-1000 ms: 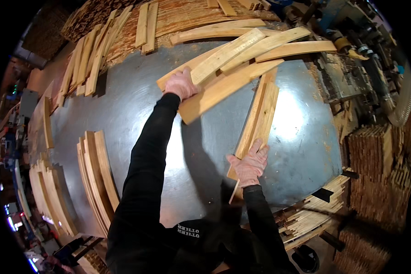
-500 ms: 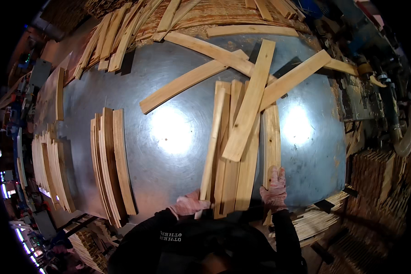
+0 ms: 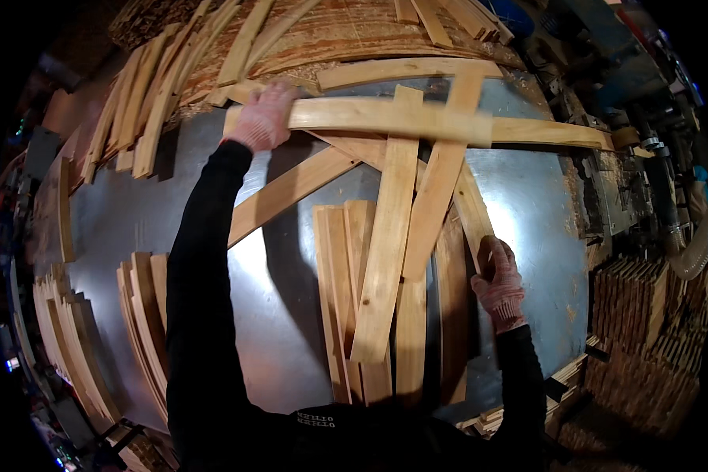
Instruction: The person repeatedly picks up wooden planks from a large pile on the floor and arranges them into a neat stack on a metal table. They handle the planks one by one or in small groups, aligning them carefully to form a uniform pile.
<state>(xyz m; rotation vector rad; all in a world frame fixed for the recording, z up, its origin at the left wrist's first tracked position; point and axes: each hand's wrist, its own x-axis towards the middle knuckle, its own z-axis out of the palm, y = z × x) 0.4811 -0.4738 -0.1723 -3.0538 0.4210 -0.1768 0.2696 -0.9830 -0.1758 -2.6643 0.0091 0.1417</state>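
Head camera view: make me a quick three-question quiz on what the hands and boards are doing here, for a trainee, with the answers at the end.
1. Multiple choice: where along the blurred board is the left hand?
A) Near its left end
B) At its middle
C) At its right end

2. True or false: the right hand wears a glove.

3. Fill in the blank: the bare, shiny surface of the table is ____ in colour.

Key: 1. A; 2. True; 3. gray.
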